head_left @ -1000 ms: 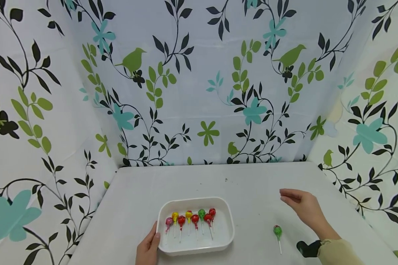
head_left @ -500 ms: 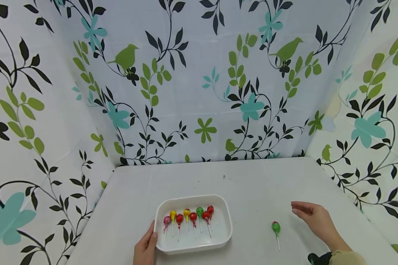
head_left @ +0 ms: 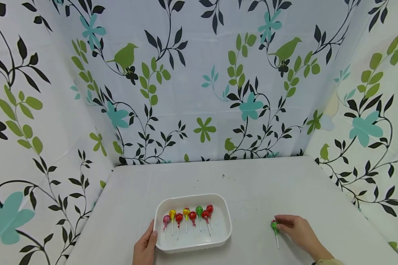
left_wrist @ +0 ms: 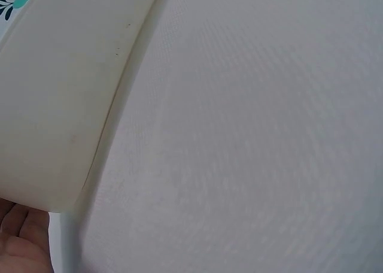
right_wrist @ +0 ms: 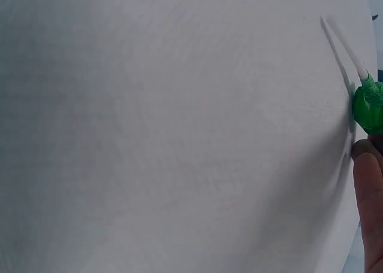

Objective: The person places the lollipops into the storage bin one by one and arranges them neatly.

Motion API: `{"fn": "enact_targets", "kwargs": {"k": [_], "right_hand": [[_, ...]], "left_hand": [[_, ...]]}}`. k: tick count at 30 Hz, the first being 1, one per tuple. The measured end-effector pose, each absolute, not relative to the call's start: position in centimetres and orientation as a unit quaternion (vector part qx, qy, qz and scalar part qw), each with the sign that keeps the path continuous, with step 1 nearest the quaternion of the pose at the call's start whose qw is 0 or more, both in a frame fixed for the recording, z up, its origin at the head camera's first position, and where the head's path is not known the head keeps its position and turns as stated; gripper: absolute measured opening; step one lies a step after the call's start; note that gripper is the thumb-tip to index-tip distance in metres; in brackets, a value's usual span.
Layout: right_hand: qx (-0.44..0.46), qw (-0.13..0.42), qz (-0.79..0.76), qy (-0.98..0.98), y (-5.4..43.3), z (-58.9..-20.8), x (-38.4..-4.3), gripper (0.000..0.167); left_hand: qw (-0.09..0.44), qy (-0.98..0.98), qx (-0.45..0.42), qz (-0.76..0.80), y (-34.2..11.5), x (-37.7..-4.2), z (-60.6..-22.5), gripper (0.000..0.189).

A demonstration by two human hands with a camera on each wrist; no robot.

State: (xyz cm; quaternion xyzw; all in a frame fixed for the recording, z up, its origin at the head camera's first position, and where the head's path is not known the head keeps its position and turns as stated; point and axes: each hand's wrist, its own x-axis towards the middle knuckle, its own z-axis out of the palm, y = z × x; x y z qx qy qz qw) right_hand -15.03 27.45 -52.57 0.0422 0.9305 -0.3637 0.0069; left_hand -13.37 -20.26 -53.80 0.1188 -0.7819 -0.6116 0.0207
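A green-wrapped lollipop (head_left: 274,225) with a white stick lies on the right side of the table. My right hand (head_left: 300,233) pinches its round head between thumb and fingers. The right wrist view shows the green head (right_wrist: 369,107) at my fingertips (right_wrist: 368,168), its stick pointing away. My left hand (head_left: 145,244) grips the left end of a white tray (head_left: 215,237), thumb over the rim. In the tray several lollipops lie in a row, among them a pink one (head_left: 166,219), a yellow one (head_left: 173,214) and a green one (head_left: 199,210). The left wrist view shows the tray's outer wall (left_wrist: 60,105).
A white cloth covers the table (head_left: 252,184). A patterned curtain (head_left: 192,92) with leaves, birds and flowers hangs at the back and on both sides. Between the tray and the green lollipop lies a strip of bare cloth.
My right hand went down and to the right, then came back left onto the green lollipop and took hold of its head. My left hand stays on the tray. The view shifted slightly.
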Motion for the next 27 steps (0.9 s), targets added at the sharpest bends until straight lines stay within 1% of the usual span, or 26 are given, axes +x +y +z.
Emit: {"fn": "enact_targets", "kwargs": {"k": [3,12,17,27], "right_hand": [[0.037,0.005,-0.358,0.933,27.3,-52.7,-15.0,0.033],[0.042,-0.003,-0.343,0.938,27.1,-53.0,-14.8,0.027],[0.041,0.001,-0.345,0.938,27.2,-52.8,-15.0,0.027],[0.011,-0.022,-0.366,0.930,26.1,-50.0,-16.3,0.028]], "left_hand": [[0.021,-0.782,0.119,-0.612,-20.2,-13.3,-53.8,0.049],[0.026,-0.778,0.120,-0.617,-20.3,-13.5,-54.1,0.048],[0.022,-0.778,0.123,-0.615,-20.2,-13.5,-54.1,0.048],[0.009,-0.775,0.129,-0.618,-20.2,-13.5,-53.9,0.049]]}}
